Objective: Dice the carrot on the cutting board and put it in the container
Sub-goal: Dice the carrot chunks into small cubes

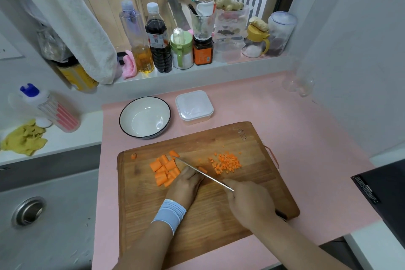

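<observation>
A wooden cutting board (219, 210) lies on the pink counter. Several thick carrot chunks (164, 170) are piled at its left. A heap of small carrot dice (226, 162) lies at its right, and one carrot end (134, 156) sits near the far left corner. My right hand (249, 203) grips the handle of a knife (197, 171), whose blade runs diagonally toward the chunks. My left hand (186, 184), with a light blue wristband, holds down a carrot piece (202, 169) against the blade, fingers curled. A lidded clear plastic container (194, 107) stands behind the board.
A white bowl with a dark rim (144, 117) sits left of the container. Bottles and jars (157, 37) line the windowsill behind. A sink (30, 212) lies to the left, a black appliance (385, 199) at the right edge, and a yellow cloth (24, 138) by the sink.
</observation>
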Available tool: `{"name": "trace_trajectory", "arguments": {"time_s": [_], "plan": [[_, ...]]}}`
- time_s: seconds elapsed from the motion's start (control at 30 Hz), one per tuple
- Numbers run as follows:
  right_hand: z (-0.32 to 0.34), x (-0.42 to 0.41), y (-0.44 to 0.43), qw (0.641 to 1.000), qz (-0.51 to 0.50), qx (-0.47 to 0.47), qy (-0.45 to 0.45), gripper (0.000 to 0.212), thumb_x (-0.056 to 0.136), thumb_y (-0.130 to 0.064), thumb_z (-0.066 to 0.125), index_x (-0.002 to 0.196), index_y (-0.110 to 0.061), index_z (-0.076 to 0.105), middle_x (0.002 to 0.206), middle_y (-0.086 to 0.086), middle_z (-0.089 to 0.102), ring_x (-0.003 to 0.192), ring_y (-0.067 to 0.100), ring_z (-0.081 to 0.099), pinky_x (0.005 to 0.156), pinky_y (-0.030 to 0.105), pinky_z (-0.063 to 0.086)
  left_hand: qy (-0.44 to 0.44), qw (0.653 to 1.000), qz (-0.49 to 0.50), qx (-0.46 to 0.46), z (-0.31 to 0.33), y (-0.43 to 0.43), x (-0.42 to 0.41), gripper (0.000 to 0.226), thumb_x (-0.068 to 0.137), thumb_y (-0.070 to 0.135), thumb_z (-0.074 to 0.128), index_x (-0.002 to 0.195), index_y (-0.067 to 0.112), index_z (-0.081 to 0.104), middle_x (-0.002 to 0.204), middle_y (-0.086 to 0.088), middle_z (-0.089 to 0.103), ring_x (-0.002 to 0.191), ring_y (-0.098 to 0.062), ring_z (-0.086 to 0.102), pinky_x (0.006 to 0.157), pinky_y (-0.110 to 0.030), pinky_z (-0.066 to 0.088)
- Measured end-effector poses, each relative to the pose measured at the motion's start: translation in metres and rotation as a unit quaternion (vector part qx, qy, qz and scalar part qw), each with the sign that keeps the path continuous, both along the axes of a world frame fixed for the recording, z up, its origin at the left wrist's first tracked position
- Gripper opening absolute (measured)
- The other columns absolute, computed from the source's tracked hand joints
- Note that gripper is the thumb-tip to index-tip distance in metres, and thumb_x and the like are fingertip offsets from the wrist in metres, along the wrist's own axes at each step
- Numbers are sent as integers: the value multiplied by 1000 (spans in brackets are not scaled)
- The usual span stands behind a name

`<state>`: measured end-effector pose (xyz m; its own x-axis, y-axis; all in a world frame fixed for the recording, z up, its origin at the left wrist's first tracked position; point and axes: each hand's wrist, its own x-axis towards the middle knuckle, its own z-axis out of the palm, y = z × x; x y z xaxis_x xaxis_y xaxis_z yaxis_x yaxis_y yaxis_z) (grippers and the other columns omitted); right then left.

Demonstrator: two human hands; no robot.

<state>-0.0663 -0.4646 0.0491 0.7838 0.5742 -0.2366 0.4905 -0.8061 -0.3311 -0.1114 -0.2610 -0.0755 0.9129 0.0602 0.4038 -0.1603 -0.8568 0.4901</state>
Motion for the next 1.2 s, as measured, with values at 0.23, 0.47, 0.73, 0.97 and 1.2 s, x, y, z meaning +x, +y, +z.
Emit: {"name": "trace_trajectory", "arguments": {"time_s": [0.23, 0.47, 0.73, 0.97, 1.2], "plan": [[-3, 2, -7, 1000, -5, -14, 0, 40, 102, -33, 40, 139, -40, 55, 108, -10, 71, 99, 12, 66, 84, 27, 51, -13, 1000, 5, -9, 3, -1, 0, 20, 94, 15, 58, 104, 9, 74, 111, -4, 68, 109, -20, 60, 96, -23, 48], [-7, 3, -7, 1000, -5, -15, -2, 31, 104, -34, 40, 125, -35, 63, 102, -7, 72, 92, 12, 66, 69, 23, 41, -11, 1000, 15, -9, 1, -1, 1, 21, 95, 16, 55, 94, 8, 74, 98, -3, 67, 96, -18, 60, 85, -26, 51], [-12, 17, 4, 996, -34, -27, 75, 23, 103, -33, 46, 88, -27, 62, 69, -12, 51, 67, 11, 51, 62, 26, 38, -14, 1000, 12, 0, -3, -1, 1, 11, 90, 10, 63, 91, 7, 74, 93, -3, 65, 92, -17, 59, 79, -27, 51], [-12, 14, 1, 997, -29, -13, 73, 26, 104, -37, 44, 98, -27, 67, 78, -10, 63, 72, 10, 60, 64, 26, 46, -10, 1000, 2, 21, -2, -2, 0, 20, 93, 15, 55, 94, 9, 74, 94, -3, 66, 92, -18, 60, 75, -29, 53], [-13, 0, -8, 999, -4, 1, 31, 30, 105, -40, 38, 119, -36, 65, 94, -10, 71, 84, 8, 64, 68, 22, 44, -7, 1000, 2, -2, -1, 0, -1, 15, 91, 10, 61, 98, 11, 75, 102, -3, 69, 98, -20, 62, 83, -29, 52]]}}
